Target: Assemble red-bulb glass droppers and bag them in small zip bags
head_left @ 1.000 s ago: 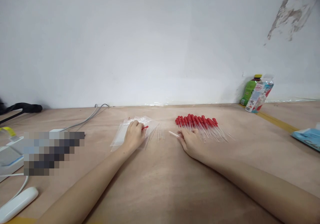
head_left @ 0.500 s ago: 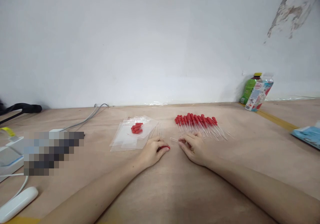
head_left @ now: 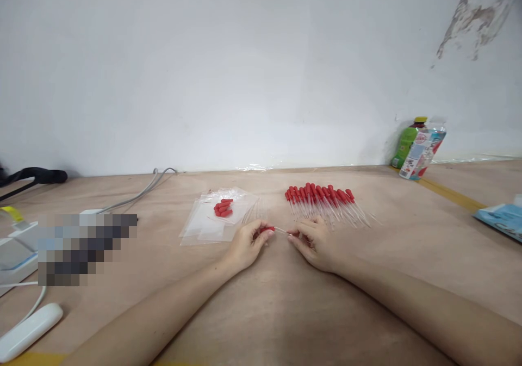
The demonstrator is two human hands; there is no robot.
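Note:
My left hand (head_left: 247,242) pinches a small red rubber bulb (head_left: 267,228) above the wooden table (head_left: 269,311). My right hand (head_left: 312,241) pinches a thin clear glass tube (head_left: 282,230), whose end meets the bulb between the two hands. Several assembled droppers with red bulbs (head_left: 322,200) lie in a row just beyond my right hand. Loose red bulbs (head_left: 223,208) sit on a pile of clear plastic bags (head_left: 212,219) beyond my left hand. Several bare clear tubes (head_left: 256,213) lie between the bags and the droppers.
Two drink bottles (head_left: 418,147) stand against the wall at the right. A blue packet (head_left: 503,220) lies at the right edge. White devices, grey cables (head_left: 138,194) and a blurred patch are at the left. A white oblong object (head_left: 28,333) lies near the lower left corner.
My left hand left the bag pile with a red bulb and came toward the middle. My right hand drew back from the dropper row with a clear tube. Bulb and tube now meet.

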